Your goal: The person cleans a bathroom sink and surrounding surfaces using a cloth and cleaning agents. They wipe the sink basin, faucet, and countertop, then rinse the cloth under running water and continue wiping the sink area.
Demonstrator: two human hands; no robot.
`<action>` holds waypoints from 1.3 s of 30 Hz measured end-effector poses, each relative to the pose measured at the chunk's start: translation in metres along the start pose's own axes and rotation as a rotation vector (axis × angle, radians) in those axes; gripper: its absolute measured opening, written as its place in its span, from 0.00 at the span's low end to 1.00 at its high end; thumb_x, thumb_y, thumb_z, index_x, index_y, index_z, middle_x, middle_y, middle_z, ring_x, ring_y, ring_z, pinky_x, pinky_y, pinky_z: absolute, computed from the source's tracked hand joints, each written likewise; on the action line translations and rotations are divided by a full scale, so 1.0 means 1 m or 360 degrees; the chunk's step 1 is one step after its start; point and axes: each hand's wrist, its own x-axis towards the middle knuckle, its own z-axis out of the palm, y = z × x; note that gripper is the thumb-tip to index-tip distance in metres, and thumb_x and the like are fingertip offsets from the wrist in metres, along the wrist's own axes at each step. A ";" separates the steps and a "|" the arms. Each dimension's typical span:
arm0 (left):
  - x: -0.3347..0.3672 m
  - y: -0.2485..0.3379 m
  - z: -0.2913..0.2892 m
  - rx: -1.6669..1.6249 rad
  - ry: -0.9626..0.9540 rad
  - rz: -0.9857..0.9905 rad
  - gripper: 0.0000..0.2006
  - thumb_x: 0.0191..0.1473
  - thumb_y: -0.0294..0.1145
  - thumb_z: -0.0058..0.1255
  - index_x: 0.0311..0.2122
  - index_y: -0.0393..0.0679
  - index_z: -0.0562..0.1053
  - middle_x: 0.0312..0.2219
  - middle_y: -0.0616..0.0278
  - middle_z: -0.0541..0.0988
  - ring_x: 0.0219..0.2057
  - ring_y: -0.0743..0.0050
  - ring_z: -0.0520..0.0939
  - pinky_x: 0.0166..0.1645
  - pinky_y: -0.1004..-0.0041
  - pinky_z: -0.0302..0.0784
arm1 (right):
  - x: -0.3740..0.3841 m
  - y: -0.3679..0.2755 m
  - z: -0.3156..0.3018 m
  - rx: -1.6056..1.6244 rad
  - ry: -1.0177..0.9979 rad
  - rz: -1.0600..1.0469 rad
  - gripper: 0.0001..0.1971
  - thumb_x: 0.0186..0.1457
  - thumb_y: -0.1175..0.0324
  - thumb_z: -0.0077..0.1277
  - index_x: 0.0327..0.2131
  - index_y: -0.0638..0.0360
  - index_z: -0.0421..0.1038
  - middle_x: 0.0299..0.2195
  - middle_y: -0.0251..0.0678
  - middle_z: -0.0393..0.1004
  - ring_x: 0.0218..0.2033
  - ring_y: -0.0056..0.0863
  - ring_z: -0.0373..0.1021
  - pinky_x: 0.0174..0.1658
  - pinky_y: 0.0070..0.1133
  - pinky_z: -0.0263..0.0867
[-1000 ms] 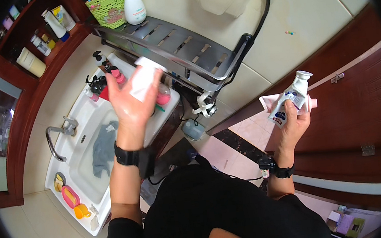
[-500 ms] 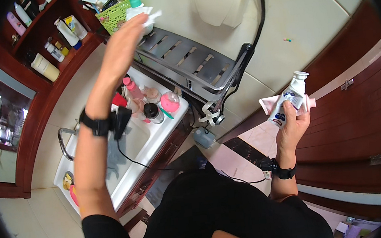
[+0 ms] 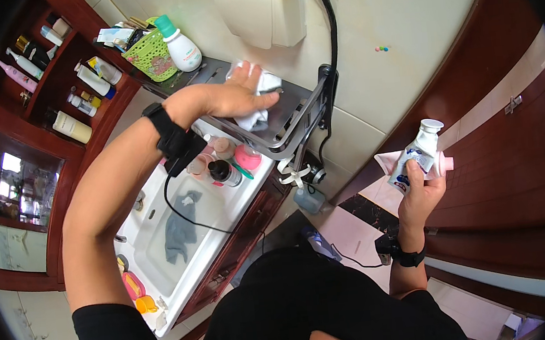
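Observation:
My left hand [image 3: 234,99] holds a white cloth [image 3: 253,121] down against a dark metal wall shelf [image 3: 208,74], with the fingers over it and the thumb stretched out. Part of the cloth is hidden under the palm. Off to the right, my right hand [image 3: 419,203] is closed around two squeeze tubes, away from every surface. One is a white tube [image 3: 421,148] with dark blue pictures and a wide white cap. Behind it, crossing at an angle, lies a pink tube [image 3: 386,162] with a pink cap.
A white bottle with a green cap [image 3: 184,52] and a filled green basket [image 3: 147,59] stand at the shelf's left end. Below, several bottles crowd the sink's corner; a grey cloth [image 3: 181,228] lies in the white sink [image 3: 209,249]. A black cord [image 3: 331,20] hangs beside the shelf.
My left hand has come down and right with the white cloth, from beside the bottle to the middle of the shelf. My right hand keeps the tubes in nearly the same place.

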 end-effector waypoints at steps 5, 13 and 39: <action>-0.014 0.015 0.002 -0.0008 -0.0138 0.0464 0.41 0.69 0.57 0.30 0.71 0.37 0.35 0.71 0.43 0.30 0.73 0.53 0.29 0.74 0.61 0.32 | 0.004 0.001 -0.006 -0.0109 -0.0024 0.0024 0.13 0.55 0.75 0.59 0.43 0.67 0.70 0.36 0.34 0.75 0.37 0.20 0.72 0.43 0.21 0.68; -0.046 0.016 -0.008 -0.0329 -0.0179 0.0923 0.21 0.67 0.41 0.42 0.54 0.36 0.75 0.62 0.43 0.66 0.69 0.47 0.59 0.69 0.61 0.58 | 0.004 0.007 -0.010 -0.0340 -0.0074 -0.0171 0.16 0.47 0.79 0.61 0.41 0.68 0.70 0.37 0.37 0.74 0.39 0.24 0.71 0.46 0.23 0.67; -0.067 -0.050 -0.016 -0.2583 0.1005 0.0986 0.07 0.58 0.28 0.58 0.38 0.35 0.81 0.34 0.65 0.82 0.33 0.83 0.79 0.39 0.81 0.74 | -0.039 -0.082 0.045 -0.0520 -0.0132 -0.0654 0.12 0.48 0.76 0.63 0.36 0.66 0.74 0.32 0.36 0.75 0.33 0.24 0.72 0.38 0.22 0.67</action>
